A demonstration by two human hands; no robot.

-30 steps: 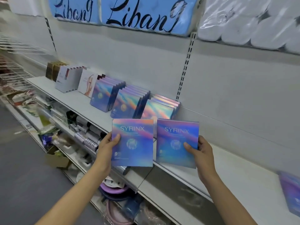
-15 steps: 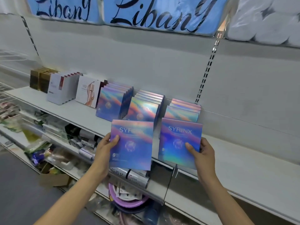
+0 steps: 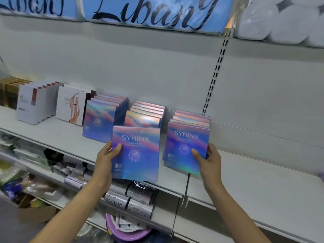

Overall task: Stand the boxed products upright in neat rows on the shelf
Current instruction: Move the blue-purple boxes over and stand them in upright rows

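I am holding one SYRINX box in each hand. My left hand [image 3: 105,160] is pinching its box [image 3: 135,153] in front of the middle row [image 3: 145,113]. My right hand [image 3: 208,160] is gripping its box [image 3: 186,144] against the row right of the middle row [image 3: 192,118], keeping the shelf [image 3: 263,181] tidy.

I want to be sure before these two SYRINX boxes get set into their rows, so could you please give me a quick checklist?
1. Left hand grips the left SYRINX box: ok.
2. Right hand grips the right SYRINX box: ok.
3. Both boxes upright, fronts facing out: ok.
4. Right box lined up in front of the right-hand row: ok.
5. Left box over the shelf: not ok, its lower edge hangs past the front edge.
6. Right box bottom resting on the shelf: cannot tell.
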